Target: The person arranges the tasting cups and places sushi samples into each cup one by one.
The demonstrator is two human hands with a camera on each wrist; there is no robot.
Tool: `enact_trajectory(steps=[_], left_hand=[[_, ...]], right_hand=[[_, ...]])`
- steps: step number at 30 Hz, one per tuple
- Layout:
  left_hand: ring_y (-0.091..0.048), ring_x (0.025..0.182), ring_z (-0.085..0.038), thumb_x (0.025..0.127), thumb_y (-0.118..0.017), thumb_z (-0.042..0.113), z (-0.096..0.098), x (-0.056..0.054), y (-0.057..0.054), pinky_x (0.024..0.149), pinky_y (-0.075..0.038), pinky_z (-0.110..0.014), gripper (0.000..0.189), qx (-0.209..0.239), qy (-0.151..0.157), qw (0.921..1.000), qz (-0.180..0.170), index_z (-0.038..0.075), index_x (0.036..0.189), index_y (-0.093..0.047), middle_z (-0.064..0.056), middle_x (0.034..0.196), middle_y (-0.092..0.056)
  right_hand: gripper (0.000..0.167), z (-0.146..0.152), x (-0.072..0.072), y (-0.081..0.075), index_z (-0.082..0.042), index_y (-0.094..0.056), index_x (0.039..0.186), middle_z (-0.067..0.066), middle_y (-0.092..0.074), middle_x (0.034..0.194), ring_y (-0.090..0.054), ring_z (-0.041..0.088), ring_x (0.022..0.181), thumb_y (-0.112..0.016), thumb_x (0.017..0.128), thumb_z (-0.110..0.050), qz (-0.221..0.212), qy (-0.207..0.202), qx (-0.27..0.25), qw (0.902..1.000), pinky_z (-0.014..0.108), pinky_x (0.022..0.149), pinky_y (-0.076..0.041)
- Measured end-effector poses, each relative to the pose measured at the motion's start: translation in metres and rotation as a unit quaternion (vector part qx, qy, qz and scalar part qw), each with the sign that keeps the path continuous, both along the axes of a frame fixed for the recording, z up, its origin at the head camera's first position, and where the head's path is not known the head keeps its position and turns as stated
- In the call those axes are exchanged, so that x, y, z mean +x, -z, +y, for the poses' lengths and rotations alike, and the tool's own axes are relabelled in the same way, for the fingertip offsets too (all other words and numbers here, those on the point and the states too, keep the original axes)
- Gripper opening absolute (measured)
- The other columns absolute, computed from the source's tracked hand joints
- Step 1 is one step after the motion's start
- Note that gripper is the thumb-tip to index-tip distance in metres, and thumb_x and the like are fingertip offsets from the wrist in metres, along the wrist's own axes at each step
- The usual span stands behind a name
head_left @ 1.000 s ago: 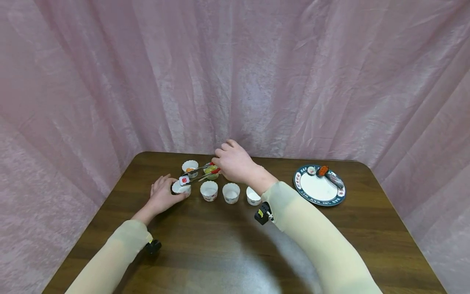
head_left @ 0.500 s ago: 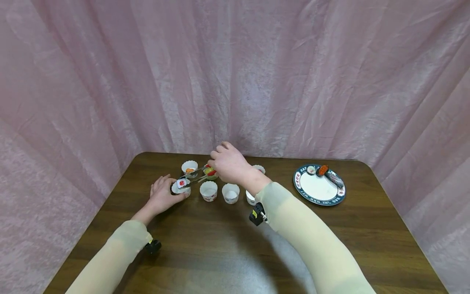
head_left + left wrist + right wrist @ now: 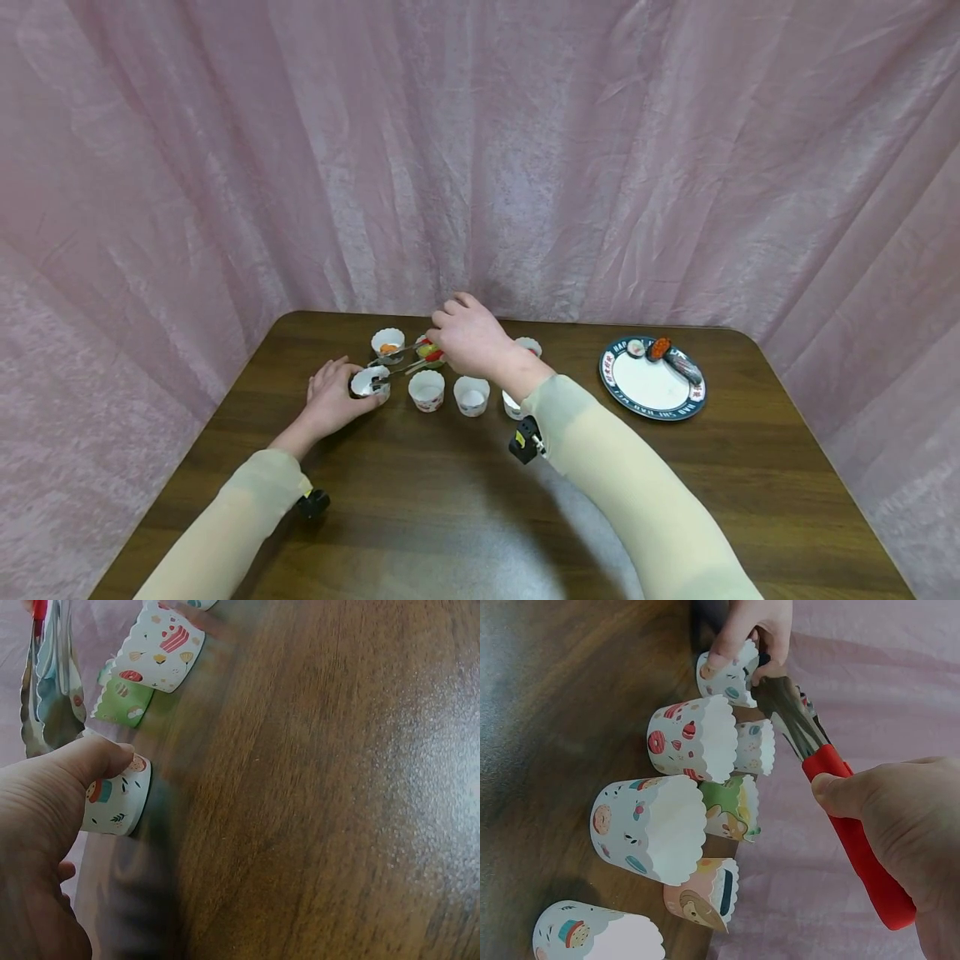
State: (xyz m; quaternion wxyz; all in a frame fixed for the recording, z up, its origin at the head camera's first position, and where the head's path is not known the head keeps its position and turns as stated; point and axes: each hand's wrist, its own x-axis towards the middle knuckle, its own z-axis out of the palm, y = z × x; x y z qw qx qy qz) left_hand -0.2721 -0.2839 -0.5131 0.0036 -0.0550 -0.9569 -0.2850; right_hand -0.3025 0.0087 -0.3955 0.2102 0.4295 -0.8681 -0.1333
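Note:
My left hand (image 3: 330, 400) grips a white paper baking cup (image 3: 116, 802) at the left end of the front row, thumb on its near side. My right hand (image 3: 904, 817) holds metal tongs with red handles (image 3: 866, 859). In the head view the tongs' tips stand apart at this cup's mouth. The white piece with a red centre that they held earlier does not show in the head view now; the cup's inside is partly hidden. In the right wrist view a small patch of red shows behind the tongs' metal arms, too little to identify.
Beside the gripped cup stand several more baking cups, including a patterned white one (image 3: 427, 392) and another (image 3: 472, 396). Behind them are a cup with orange pieces (image 3: 388, 343) and a green cup (image 3: 724, 802). A blue-rimmed plate (image 3: 647, 400) bearing sushi pieces lies right.
The right hand has shifted slightly left and down with the tongs. The white piece with the red centre has gone from sight between the tips, which have parted. The left hand stays put.

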Motion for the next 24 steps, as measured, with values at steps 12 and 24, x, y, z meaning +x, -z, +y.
enact_trajectory(steps=[12, 24], left_hand=[[-0.017, 0.147, -0.053, 0.082, -0.082, 0.041, -0.002, 0.002, -0.002, 0.114, -0.006, -0.072, 0.066, -0.005, -0.003, 0.9999, 0.012, 0.000, 0.128, -0.057, -0.033, 0.156, -0.032], [-0.016, 0.147, -0.054, 0.082, -0.083, 0.040, -0.006, 0.001, -0.003, 0.112, -0.005, -0.076, 0.066, -0.001, -0.005, 0.9998, 0.019, 0.001, 0.128, -0.058, -0.033, 0.155, -0.034]], right_hand=[[0.035, 0.007, 0.003, -0.002, -0.022, -0.076, 0.116, -0.002, -0.065, 0.105, -0.058, 0.025, 0.108, -0.083, 0.086, -0.038, -0.012, 0.005, -0.017, 0.9998, 0.047, 0.114, -0.033], [0.035, 0.023, -0.001, -0.001, -0.020, -0.074, 0.117, 0.000, -0.066, 0.110, -0.057, 0.027, 0.111, -0.081, 0.086, -0.035, -0.028, 0.014, -0.023, 0.9992, 0.047, 0.115, -0.032]])
